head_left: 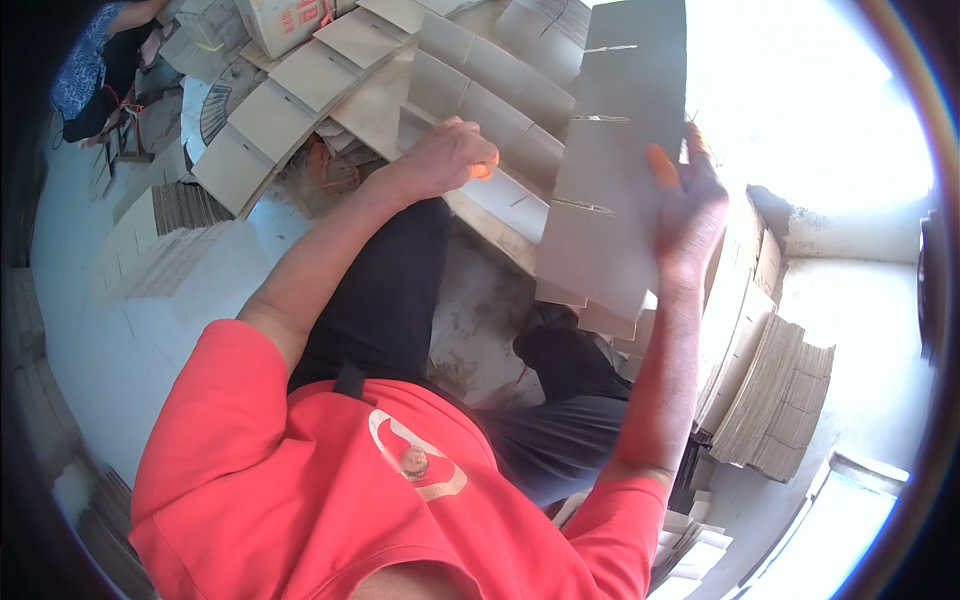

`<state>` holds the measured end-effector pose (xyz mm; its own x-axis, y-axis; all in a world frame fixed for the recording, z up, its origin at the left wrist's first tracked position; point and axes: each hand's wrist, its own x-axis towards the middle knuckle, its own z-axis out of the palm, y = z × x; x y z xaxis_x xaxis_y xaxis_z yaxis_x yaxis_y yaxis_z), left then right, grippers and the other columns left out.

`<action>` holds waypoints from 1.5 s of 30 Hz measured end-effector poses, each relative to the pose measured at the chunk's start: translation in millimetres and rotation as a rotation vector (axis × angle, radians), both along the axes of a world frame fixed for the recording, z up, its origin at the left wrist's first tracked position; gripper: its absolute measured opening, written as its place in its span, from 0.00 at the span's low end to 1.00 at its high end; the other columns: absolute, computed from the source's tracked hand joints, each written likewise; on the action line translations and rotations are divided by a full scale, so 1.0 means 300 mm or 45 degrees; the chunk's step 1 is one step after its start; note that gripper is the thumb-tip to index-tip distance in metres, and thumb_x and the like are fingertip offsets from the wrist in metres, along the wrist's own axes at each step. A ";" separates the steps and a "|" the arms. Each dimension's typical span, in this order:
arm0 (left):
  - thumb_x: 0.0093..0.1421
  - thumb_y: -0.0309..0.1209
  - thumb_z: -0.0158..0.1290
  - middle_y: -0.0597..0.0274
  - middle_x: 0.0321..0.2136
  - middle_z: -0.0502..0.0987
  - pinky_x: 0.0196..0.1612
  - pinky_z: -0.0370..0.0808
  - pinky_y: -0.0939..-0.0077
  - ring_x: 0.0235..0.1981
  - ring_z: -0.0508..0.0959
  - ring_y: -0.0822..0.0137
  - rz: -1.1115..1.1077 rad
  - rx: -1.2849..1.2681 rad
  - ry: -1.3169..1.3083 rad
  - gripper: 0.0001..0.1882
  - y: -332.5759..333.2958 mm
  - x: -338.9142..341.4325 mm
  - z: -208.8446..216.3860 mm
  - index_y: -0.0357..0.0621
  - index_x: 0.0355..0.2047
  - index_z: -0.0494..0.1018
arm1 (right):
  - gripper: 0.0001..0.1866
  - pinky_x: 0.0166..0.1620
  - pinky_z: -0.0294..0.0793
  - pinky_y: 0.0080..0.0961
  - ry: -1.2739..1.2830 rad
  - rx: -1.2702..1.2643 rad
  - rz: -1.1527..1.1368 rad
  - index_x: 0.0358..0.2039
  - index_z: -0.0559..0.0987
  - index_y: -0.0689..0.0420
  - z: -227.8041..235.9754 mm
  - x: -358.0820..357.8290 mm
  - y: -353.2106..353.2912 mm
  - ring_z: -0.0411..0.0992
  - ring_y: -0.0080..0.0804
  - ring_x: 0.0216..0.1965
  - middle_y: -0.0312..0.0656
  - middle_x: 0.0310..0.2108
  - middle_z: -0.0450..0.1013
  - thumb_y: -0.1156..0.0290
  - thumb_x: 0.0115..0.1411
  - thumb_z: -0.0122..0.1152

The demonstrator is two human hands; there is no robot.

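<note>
Cardboard divider strip (615, 160), top cut off

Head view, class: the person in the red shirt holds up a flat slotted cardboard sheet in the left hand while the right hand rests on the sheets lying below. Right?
Hands swapped: the head view shows the right hand holding the slotted cardboard sheet, the left hand on the lying sheets.

Stack of flat cardboard sheets (775, 400) at right; another pile (160, 240) at left; seated person (95, 70) upper left corner.
</note>
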<state>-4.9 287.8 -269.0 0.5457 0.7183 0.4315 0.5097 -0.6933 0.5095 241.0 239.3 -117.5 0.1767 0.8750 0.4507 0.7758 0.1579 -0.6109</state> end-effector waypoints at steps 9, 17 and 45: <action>0.47 0.28 0.59 0.61 0.19 0.73 0.37 0.69 0.65 0.27 0.72 0.60 -0.046 0.083 -0.026 0.05 0.012 0.002 -0.014 0.42 0.24 0.75 | 0.20 0.28 0.68 0.26 -0.236 -0.180 -0.018 0.51 0.74 0.65 -0.012 -0.140 0.081 0.67 0.27 0.19 0.47 0.19 0.71 0.80 0.57 0.59; 0.47 0.28 0.58 0.61 0.19 0.73 0.36 0.69 0.65 0.27 0.72 0.60 -0.030 0.046 -0.023 0.05 0.014 0.001 -0.015 0.41 0.23 0.75 | 0.23 0.30 0.71 0.29 -0.378 -0.325 0.066 0.53 0.72 0.67 -0.021 -0.131 0.123 0.72 0.31 0.20 0.53 0.22 0.72 0.80 0.55 0.60; 0.46 0.26 0.56 0.61 0.18 0.74 0.35 0.70 0.66 0.25 0.73 0.61 -0.015 0.076 -0.019 0.01 0.032 0.031 -0.009 0.43 0.20 0.75 | 0.20 0.37 0.73 0.38 -0.551 -0.505 0.179 0.53 0.70 0.65 -0.208 -0.193 0.176 0.75 0.50 0.36 0.56 0.33 0.75 0.75 0.60 0.56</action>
<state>4.4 297.3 -271.9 0.5472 0.6846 0.4816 0.4942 -0.7286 0.4742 183.2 292.0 -179.9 -0.0796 0.9927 0.0901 0.9553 0.1018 -0.2776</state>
